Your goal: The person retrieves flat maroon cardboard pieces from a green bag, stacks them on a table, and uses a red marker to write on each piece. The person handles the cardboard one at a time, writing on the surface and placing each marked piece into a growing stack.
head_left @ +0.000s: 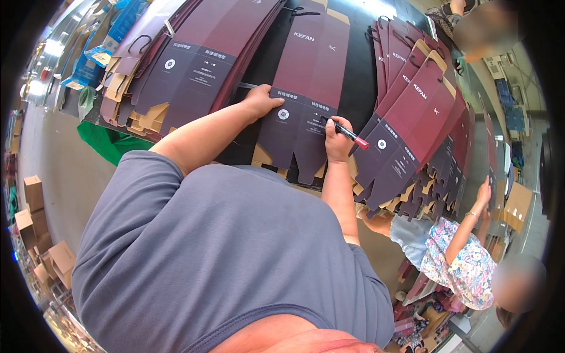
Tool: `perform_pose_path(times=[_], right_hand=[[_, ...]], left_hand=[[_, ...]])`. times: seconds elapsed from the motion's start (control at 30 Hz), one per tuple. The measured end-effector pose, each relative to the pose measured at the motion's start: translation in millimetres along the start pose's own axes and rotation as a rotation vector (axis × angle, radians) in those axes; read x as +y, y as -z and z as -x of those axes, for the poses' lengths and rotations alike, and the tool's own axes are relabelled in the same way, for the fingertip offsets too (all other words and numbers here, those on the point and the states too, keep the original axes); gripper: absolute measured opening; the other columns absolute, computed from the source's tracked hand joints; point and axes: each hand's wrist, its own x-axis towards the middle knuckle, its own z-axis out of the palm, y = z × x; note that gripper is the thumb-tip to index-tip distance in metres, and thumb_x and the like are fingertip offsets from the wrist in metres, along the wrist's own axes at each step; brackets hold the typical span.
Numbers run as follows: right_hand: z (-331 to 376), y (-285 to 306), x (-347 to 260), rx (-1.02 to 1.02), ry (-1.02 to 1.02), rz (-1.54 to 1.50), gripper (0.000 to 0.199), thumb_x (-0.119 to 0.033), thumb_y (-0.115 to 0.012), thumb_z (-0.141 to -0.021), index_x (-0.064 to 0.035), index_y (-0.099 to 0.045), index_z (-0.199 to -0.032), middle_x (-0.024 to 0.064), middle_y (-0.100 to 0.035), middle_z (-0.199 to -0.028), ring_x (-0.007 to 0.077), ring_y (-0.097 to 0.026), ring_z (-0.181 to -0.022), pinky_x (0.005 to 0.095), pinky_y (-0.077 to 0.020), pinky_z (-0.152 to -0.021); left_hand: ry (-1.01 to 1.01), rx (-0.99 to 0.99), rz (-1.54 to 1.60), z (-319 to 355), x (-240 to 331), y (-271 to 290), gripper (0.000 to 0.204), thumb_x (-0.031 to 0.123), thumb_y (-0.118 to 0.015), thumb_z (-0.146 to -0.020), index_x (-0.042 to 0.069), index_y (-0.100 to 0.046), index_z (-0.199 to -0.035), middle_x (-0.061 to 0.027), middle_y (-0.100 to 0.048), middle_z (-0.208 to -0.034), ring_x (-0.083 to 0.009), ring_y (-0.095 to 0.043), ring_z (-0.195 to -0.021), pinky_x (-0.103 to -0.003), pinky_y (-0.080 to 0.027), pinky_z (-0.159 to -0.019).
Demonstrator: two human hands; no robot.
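Note:
My left hand (260,100) lies flat on the left edge of a dark maroon flattened carton (306,82) on the black table, fingers spread. Gripped in my right hand (337,141) is a red and black marker pen (351,135), its tip touching the carton's dark lower panel beside a small round mark. The carton lies lengthwise away from me, its brown cardboard flaps at the near edge.
A fanned stack of the same maroon cartons (194,65) lies to the left, another fanned stack (412,129) to the right. A person in a flowered top (465,265) stands at the right with a hand on that stack. Brown boxes (41,235) sit on the floor left.

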Motion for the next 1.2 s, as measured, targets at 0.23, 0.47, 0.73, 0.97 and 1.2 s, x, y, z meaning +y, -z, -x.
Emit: perform_pose_path(times=[0.23,0.47,0.73,0.97,1.2], right_hand=[[-7,1,14,0.154,-0.171,-0.28,0.02,-0.015,-0.065,-0.093,0.0013,-0.062,-0.105,0.0081,-0.068,-0.085,0.0144,-0.065,-0.077,0.0264,-0.0516,-0.071],[-22,63,-47,0.526,-0.26,-0.565,0.018,-0.015,-0.057,-0.098,-0.0023,-0.056,-0.111,0.0121,-0.069,-0.088,0.0158,-0.064,-0.076,0.0253,-0.0494,-0.072],[-33,69,-47,0.278,-0.271,-0.681,0.013,-0.008,-0.059,-0.095,-0.001,-0.059,-0.106,0.0092,-0.066,-0.081,0.0162,-0.066,-0.072,0.0289,-0.0551,-0.075],[-52,14,15,-0.078,-0.146,-0.211,0.016,-0.015,-0.068,-0.089,-0.0003,-0.064,-0.095,0.0036,-0.066,-0.076,0.0109,-0.063,-0.069,0.0241,-0.0503,-0.067],[-54,8,43,-0.053,-0.084,-0.03,0.022,-0.023,-0.072,-0.085,-0.0022,-0.067,-0.092,0.0045,-0.067,-0.076,0.0135,-0.064,-0.071,0.0279,-0.0511,-0.069]], left_hand=[[-0.129,0.082,-0.064,-10,-7,5,0.036,0.012,-0.072,-0.085,-0.007,-0.061,-0.115,-0.0156,-0.069,-0.104,-0.0204,-0.067,-0.092,-0.031,-0.054,-0.08],[-0.72,-0.389,0.041,46,132,25,0.047,0.036,-0.059,-0.097,0.005,-0.059,-0.132,-0.0094,-0.064,-0.125,-0.0178,-0.057,-0.119,-0.031,-0.045,-0.1],[-0.401,0.004,-0.98,7,11,-5,0.099,0.054,-0.073,-0.074,0.004,-0.031,-0.149,-0.0164,-0.021,-0.159,-0.0349,-0.015,-0.148,-0.048,-0.017,-0.118],[-0.456,-0.033,-1.048,5,-18,-3,0.098,0.057,-0.071,-0.078,0.008,-0.028,-0.152,-0.0095,-0.011,-0.162,-0.0311,-0.007,-0.15,-0.046,-0.01,-0.12],[-0.451,-0.065,-1.01,9,-18,-1,0.096,0.052,-0.072,-0.08,0.006,-0.027,-0.152,-0.0115,-0.009,-0.162,-0.0314,-0.005,-0.15,-0.046,-0.009,-0.12]])
